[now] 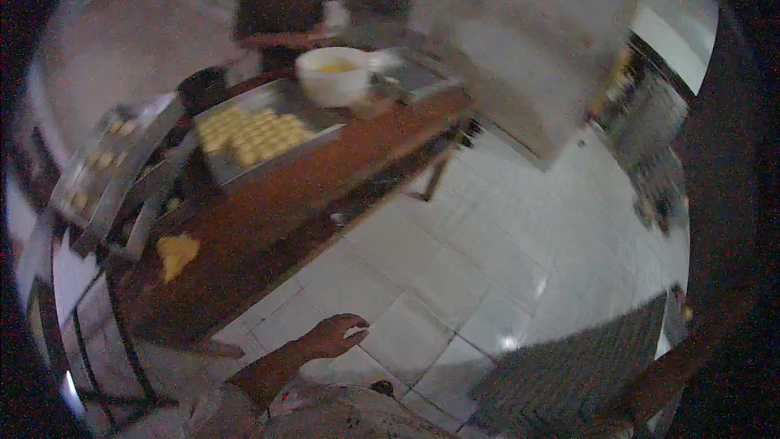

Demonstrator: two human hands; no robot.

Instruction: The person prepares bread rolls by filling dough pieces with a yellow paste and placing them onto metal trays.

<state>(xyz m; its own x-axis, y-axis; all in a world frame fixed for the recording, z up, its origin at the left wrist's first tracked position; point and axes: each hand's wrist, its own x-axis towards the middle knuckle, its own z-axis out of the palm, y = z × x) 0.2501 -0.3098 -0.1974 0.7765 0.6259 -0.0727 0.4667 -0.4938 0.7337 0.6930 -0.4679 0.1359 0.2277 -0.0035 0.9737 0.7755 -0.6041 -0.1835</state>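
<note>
My left hand (331,336) hangs over the tiled floor, in front of the long brown table, with the forearm coming from the lower left. Its fingers are slightly bent and spread from the thumb, with nothing between them. Nearest to it is the table's front edge (296,264); the hand does not touch it. A crumpled yellow piece (177,254), cloth or dough, lies on the table's near left end. My right hand does not show. Motion and dim light blur the picture.
A metal tray (329,135) of pale yellow dough pieces (256,134) sits on the table beside a white bowl (331,91) with yellow contents. More trays (110,142) stand at left. Behind the table is a person in dark clothes (280,8). A dark ribbed mat (569,374) covers floor at lower right.
</note>
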